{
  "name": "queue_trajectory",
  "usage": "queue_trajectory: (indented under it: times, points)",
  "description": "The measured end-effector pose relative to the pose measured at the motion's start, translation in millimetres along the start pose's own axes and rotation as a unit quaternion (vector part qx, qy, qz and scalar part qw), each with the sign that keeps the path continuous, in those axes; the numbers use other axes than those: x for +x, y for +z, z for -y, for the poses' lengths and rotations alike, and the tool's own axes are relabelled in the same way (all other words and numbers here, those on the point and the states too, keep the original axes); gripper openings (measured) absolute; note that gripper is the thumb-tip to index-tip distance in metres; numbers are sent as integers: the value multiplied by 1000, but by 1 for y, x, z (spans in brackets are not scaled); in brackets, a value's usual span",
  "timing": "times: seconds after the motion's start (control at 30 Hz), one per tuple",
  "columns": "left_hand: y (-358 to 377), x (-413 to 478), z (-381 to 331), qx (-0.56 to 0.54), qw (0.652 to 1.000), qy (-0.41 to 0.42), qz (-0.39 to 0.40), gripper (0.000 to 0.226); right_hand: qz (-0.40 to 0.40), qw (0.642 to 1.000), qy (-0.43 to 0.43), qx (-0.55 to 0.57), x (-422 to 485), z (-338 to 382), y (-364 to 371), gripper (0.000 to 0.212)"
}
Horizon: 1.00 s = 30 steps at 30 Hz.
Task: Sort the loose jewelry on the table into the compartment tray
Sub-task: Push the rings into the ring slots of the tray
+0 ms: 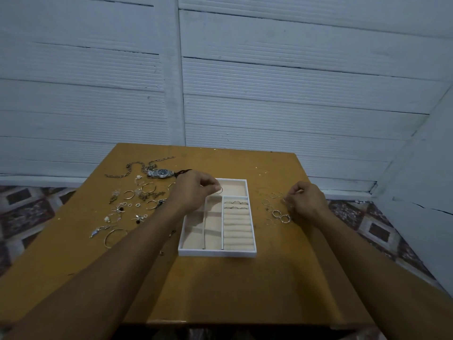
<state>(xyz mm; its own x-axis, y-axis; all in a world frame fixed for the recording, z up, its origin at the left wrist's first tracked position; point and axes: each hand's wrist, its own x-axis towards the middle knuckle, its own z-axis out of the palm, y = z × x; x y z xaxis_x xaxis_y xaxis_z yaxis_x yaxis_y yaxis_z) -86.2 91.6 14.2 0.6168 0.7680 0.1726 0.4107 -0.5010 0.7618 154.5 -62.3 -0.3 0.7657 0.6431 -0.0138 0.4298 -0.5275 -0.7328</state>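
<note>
Both bare forearms come in from the lower corners of the frame and meet near the middle. The left hand (196, 190) is over the upper left part of the white rectangular compartment tray with beige lining (215, 252), knuckles up, fingers curled inward. The right hand (306, 201) is right of the tray, low over the table, also with the fingers curled.

The surface is a yellow-brown wooden table (245, 290) with small marks on it. Behind it stands a pale blue wall of horizontal boards (294, 82), and a patterned floor (27, 207) shows at both sides.

The left fingertips pinch a thin silver ring (220, 190) over the tray's upper compartment. The right fingers are closed at the edge of the loose silver rings (277, 209); I cannot tell if they hold one. A few rings (236, 203) already sit in the padded ring rolls in the right column of the tray. At the centre left of the frame lies the mixed loose jewelry (132, 204), bangles, chains and pendants, with a silver wristwatch with a dark dial (160, 173) above it.
</note>
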Motion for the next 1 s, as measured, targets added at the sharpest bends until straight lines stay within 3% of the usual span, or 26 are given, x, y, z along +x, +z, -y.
queue_trajectory:
  times: [0.43,0.83,1.0]
  points:
    - [31,-26,-4,171,983,59,-8,15,111,990,-62,59,-52,49,7,5]
    - [37,-28,5,266,952,148,14,22,79,990,-111,-22,-59,48,20,8]
    - [33,-30,7,331,915,229,37,31,85,990,-106,-27,-58,46,24,9]
